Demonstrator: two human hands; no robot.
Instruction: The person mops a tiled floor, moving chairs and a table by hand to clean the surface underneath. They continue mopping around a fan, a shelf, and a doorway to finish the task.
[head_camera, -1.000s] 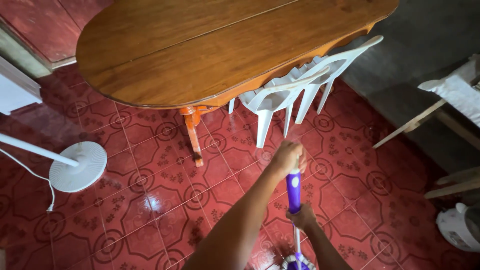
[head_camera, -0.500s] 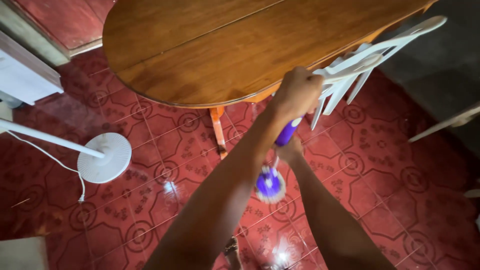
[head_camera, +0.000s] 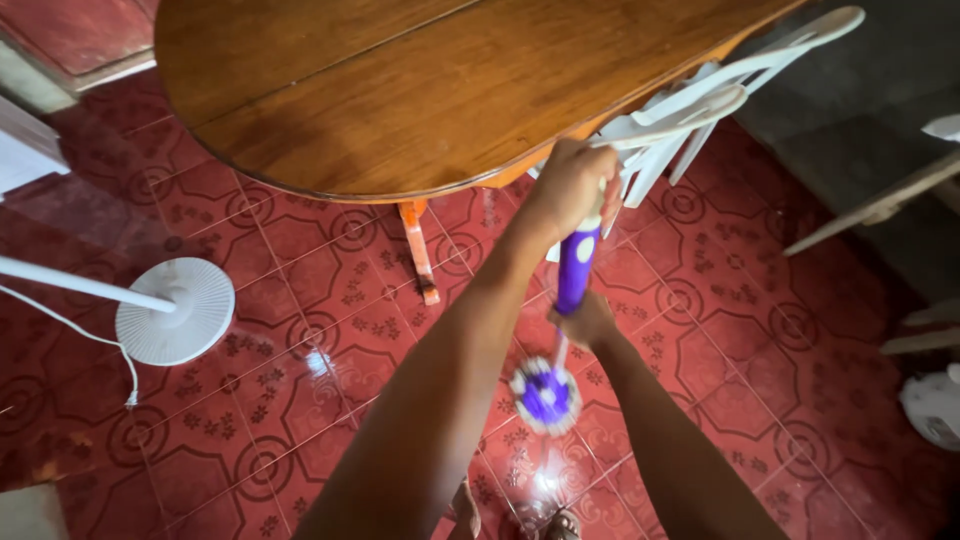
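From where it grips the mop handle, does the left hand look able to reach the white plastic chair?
Probably yes: the left hand holds the purple mop handle right beside the white chair, with nothing between them.

Both hands gripping purple mop (head_camera: 576, 268), wooden table (head_camera: 420, 90), red tiles (head_camera: 300, 400)

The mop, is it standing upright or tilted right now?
Roughly upright: both hands grip the purple mop handle, left hand on top, right hand lower, the mop head below over the red tiles.
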